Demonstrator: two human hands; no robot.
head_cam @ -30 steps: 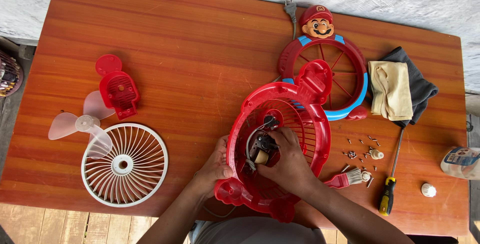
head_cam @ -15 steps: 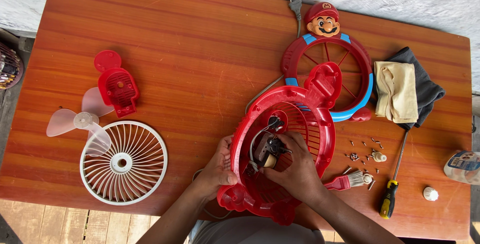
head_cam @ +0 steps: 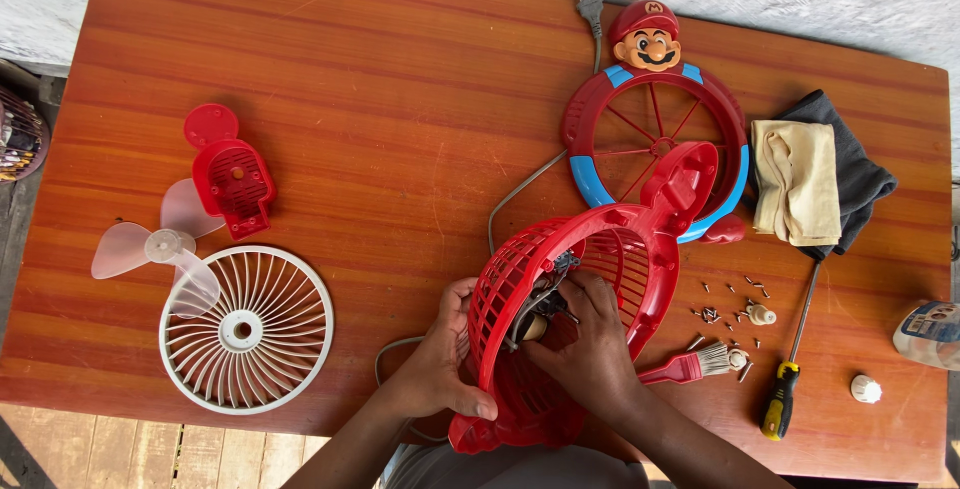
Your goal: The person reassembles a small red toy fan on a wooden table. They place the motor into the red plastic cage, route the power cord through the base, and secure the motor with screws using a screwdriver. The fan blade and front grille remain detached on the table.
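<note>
A red plastic fan guard with its stand stands tilted on the wooden table near the front edge. My left hand grips the guard's left rim from outside. My right hand reaches inside the guard and holds the small motor at its centre. A grey power cord runs from the guard toward the plug at the back.
A white grille, a clear fan blade and a red cover lie at the left. A red-blue cartoon-figure base, cloths, loose screws, a brush, a screwdriver and a white knob lie at the right.
The red guard has tipped up further onto its rim. My left hand shifted along the left rim while my right hand stayed on the motor.
</note>
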